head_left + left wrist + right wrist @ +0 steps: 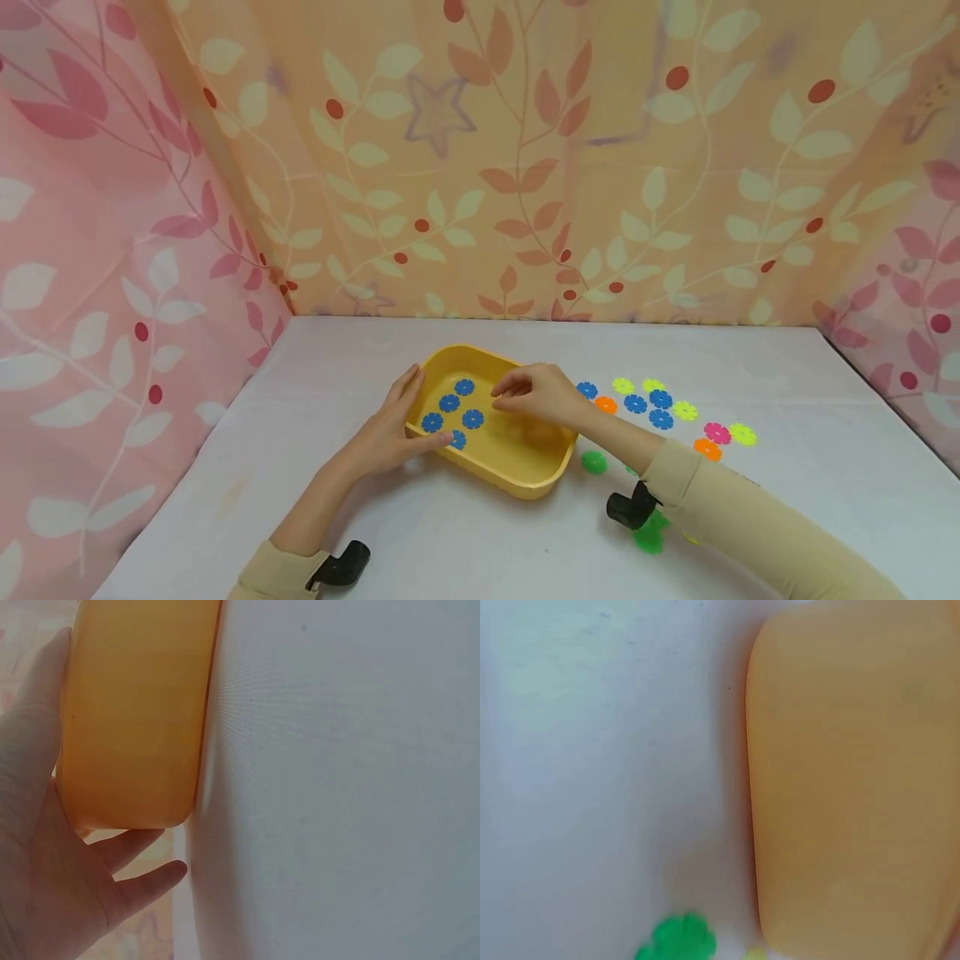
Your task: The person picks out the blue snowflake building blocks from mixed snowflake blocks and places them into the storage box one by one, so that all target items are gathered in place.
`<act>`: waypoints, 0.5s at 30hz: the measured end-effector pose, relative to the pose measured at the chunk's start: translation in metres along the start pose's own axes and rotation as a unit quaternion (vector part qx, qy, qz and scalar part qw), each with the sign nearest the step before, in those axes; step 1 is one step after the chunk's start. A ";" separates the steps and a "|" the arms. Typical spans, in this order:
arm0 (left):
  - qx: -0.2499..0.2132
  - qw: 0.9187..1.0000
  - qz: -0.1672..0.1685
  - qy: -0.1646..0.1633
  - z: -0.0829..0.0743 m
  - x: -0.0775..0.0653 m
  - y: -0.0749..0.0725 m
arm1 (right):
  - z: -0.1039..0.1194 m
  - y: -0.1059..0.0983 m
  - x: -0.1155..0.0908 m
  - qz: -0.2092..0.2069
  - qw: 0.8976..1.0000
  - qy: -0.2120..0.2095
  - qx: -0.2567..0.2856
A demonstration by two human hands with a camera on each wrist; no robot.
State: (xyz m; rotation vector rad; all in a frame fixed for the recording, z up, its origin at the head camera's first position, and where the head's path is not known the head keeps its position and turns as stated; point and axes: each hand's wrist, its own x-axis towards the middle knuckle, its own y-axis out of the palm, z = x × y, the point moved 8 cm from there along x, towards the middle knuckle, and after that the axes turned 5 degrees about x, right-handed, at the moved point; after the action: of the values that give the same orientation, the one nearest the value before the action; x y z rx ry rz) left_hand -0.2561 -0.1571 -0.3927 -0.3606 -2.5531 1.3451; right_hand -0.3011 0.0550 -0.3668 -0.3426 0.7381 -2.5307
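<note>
Left hand [390,429] flat against the yellow tray [525,477]; right hand [536,394], fingers curled over centre frame, grip unclear—any piece could drop outside.

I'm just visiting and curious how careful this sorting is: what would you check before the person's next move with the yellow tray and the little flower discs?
1. Left hand steadies yellow tray: ok, palm against its side.
2. Tray flat on white table: ok.
3. Only blue discs in tray: ok, five visible.
4. Right hand has let go of its disc: cannot tell, fingers curled over tray.
5. More blue discs left outside: ok, several beside tray.
</note>
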 end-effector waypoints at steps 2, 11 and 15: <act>-0.001 1.000 0.000 -0.001 0.000 0.000 0.000 | 0.000 -0.010 -0.007 -0.015 1.000 0.005 -0.001; 0.001 1.000 -0.002 0.005 -0.001 0.001 0.001 | -0.016 -0.063 -0.045 -0.095 0.995 0.033 0.020; -0.004 1.000 -0.002 0.006 -0.001 0.000 0.001 | -0.034 -0.083 -0.065 -0.113 0.991 0.062 0.017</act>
State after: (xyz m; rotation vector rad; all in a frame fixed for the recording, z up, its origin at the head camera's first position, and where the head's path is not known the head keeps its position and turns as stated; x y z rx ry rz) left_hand -0.2557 -0.1560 -0.3929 -0.3628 -2.5479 1.3275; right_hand -0.2883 0.1642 -0.3551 -0.2730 0.7365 -2.7967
